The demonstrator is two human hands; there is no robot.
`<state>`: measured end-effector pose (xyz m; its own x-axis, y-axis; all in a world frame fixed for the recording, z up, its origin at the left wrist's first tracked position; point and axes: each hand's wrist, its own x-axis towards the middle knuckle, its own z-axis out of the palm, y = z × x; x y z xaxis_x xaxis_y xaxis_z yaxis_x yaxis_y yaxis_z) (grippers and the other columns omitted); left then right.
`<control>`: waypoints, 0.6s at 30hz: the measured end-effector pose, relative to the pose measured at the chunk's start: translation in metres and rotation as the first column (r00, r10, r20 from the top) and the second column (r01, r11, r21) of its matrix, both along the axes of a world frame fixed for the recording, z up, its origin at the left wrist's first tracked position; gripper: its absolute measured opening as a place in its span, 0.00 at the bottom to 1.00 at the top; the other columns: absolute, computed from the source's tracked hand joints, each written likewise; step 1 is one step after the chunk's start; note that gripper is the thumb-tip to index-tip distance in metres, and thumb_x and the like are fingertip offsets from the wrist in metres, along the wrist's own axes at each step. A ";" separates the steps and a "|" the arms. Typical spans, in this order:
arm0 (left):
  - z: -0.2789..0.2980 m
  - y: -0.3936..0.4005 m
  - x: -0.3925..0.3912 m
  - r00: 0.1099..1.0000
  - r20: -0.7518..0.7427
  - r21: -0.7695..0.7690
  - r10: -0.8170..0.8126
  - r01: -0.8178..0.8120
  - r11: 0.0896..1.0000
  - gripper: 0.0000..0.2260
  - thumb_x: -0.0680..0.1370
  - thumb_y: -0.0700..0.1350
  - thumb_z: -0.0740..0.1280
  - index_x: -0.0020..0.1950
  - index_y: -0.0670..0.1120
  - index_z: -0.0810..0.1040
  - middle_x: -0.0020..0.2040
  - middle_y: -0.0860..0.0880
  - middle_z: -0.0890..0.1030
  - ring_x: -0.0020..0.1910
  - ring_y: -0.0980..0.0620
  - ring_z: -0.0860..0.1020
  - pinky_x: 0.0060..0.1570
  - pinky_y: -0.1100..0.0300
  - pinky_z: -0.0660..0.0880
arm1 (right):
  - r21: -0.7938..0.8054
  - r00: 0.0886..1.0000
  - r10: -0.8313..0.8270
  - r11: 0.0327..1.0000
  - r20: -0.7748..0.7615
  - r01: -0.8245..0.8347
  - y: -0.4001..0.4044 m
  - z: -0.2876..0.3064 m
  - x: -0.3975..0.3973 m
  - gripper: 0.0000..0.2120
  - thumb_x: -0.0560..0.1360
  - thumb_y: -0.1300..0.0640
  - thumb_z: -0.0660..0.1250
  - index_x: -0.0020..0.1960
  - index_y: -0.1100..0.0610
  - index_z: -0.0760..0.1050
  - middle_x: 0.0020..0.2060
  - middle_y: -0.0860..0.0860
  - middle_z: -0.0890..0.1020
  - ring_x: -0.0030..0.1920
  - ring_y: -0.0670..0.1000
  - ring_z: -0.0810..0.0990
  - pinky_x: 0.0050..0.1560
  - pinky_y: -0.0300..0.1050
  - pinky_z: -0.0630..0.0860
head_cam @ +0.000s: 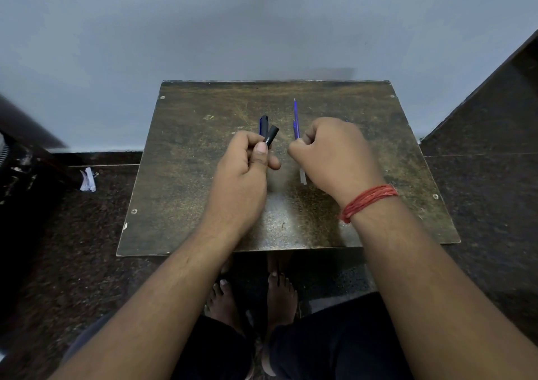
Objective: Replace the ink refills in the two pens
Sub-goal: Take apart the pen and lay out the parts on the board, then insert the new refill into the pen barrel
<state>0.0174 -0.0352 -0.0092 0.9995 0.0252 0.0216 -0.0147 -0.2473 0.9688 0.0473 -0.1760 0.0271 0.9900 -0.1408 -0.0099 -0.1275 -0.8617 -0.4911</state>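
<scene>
My left hand (pixel 247 161) is shut on a black pen barrel (pixel 271 136) that sticks up past the thumb. Right behind it a dark blue pen (pixel 263 123) shows; whether it is in the hand or on the table I cannot tell. My right hand (pixel 332 152) is closed on thin blue ink refills (pixel 296 117) that point away from me, two tips showing. A pale refill end (pixel 303 176) pokes out below the fist. Both hands hover over the middle of a worn brown table (pixel 203 176), a short gap between them.
The small table stands against a pale wall (pixel 262 30). Dark speckled floor surrounds it, with a dark stone ledge (pixel 495 103) on the right and a crumpled paper scrap (pixel 88 179) on the floor at left. My bare feet (pixel 253 298) are under the table's near edge.
</scene>
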 end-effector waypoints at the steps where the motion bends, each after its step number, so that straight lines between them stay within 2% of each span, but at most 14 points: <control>1: 0.000 0.000 0.001 1.000 -0.008 -0.024 0.015 -0.015 1.000 0.10 0.86 0.46 0.57 0.48 0.57 0.73 0.42 0.56 0.83 0.30 0.58 0.71 0.37 0.51 0.72 | 0.059 1.000 0.004 0.998 -0.002 -0.004 0.002 0.000 -0.001 0.12 0.71 0.49 0.65 0.38 0.58 0.76 0.35 0.54 0.82 0.39 0.57 0.80 0.39 0.48 0.77; 3: 0.001 -0.001 0.001 0.999 -0.038 -0.094 0.036 -0.039 0.995 0.10 0.86 0.45 0.57 0.49 0.54 0.74 0.38 0.58 0.82 0.27 0.60 0.69 0.35 0.51 0.71 | 0.173 1.000 0.019 0.985 -0.018 -0.016 0.005 0.000 -0.002 0.15 0.72 0.47 0.69 0.39 0.60 0.76 0.33 0.53 0.82 0.37 0.55 0.81 0.36 0.46 0.75; 5: 0.005 -0.002 0.000 0.997 -0.068 -0.175 0.036 -0.047 0.983 0.10 0.87 0.43 0.57 0.49 0.51 0.74 0.32 0.59 0.80 0.23 0.60 0.67 0.30 0.55 0.68 | 0.264 0.999 0.019 0.965 -0.029 -0.010 0.008 0.000 -0.003 0.20 0.70 0.42 0.73 0.36 0.58 0.73 0.31 0.52 0.82 0.31 0.53 0.78 0.32 0.46 0.73; 7: 0.009 -0.002 -0.001 0.997 -0.070 -0.221 0.032 -0.047 0.974 0.10 0.87 0.42 0.57 0.49 0.49 0.74 0.30 0.59 0.79 0.22 0.60 0.67 0.27 0.58 0.67 | 0.352 1.000 0.005 0.936 -0.021 0.002 0.010 -0.003 -0.002 0.19 0.67 0.41 0.73 0.36 0.56 0.72 0.31 0.51 0.82 0.29 0.50 0.76 0.30 0.45 0.70; 10: 0.012 0.000 -0.001 0.999 -0.028 -0.233 0.036 -0.041 0.971 0.09 0.87 0.41 0.57 0.51 0.48 0.74 0.41 0.57 0.86 0.23 0.60 0.67 0.26 0.61 0.68 | 0.532 0.999 -0.031 0.847 0.011 0.021 0.010 -0.008 0.001 0.21 0.60 0.44 0.67 0.39 0.62 0.74 0.32 0.52 0.81 0.37 0.47 0.84 0.33 0.45 0.70; 12: 0.012 0.000 -0.001 0.999 -0.004 -0.237 0.037 -0.037 0.971 0.08 0.87 0.41 0.57 0.51 0.48 0.74 0.50 0.52 0.88 0.23 0.59 0.67 0.27 0.60 0.68 | 0.630 0.999 -0.050 0.776 0.012 0.031 0.009 -0.011 0.003 0.11 0.66 0.55 0.69 0.41 0.63 0.75 0.33 0.55 0.83 0.36 0.46 0.83 0.36 0.48 0.73; 14: 0.009 0.001 -0.001 0.999 0.011 -0.213 0.038 -0.035 0.976 0.09 0.87 0.42 0.57 0.51 0.50 0.73 0.53 0.50 0.87 0.24 0.59 0.68 0.28 0.59 0.69 | 0.728 0.995 -0.104 0.682 0.002 0.070 0.007 -0.012 0.005 0.03 0.69 0.62 0.70 0.42 0.60 0.77 0.37 0.59 0.85 0.33 0.49 0.79 0.35 0.47 0.73; 18: 0.001 0.002 0.001 0.999 0.008 -0.101 0.044 -0.043 0.994 0.09 0.85 0.46 0.59 0.49 0.56 0.74 0.51 0.55 0.87 0.28 0.61 0.71 0.37 0.51 0.71 | 0.910 0.974 -0.221 0.392 -0.050 0.136 -0.001 -0.010 0.011 0.06 0.73 0.67 0.70 0.46 0.58 0.79 0.34 0.53 0.81 0.29 0.45 0.75 0.29 0.38 0.69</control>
<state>0.0182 -0.0336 -0.0083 0.9971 0.0715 0.0269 -0.0160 -0.1492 0.9887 0.0583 -0.1770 0.0168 0.9470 -0.2651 -0.1816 -0.1518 0.1290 -0.9800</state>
